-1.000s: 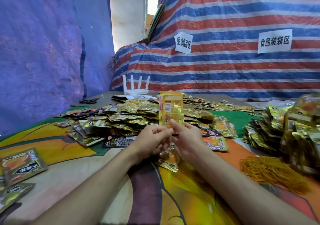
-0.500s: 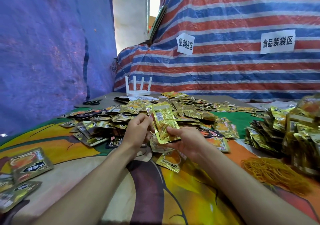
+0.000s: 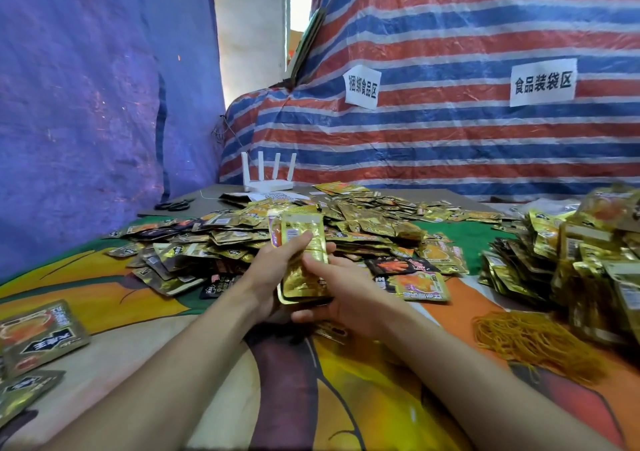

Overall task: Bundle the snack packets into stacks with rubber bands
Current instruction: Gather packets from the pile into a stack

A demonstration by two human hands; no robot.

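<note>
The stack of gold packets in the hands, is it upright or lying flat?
Upright, roughly: the stack stands on its short edge, the left hand gripping its side, the right hand holding its lower front.

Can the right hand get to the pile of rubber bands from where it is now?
Probably yes. The rubber bands lie on the cloth, beside the right forearm, with nothing between. But the right hand is holding the stack of packets with the left hand, so it must let go first.
</note>
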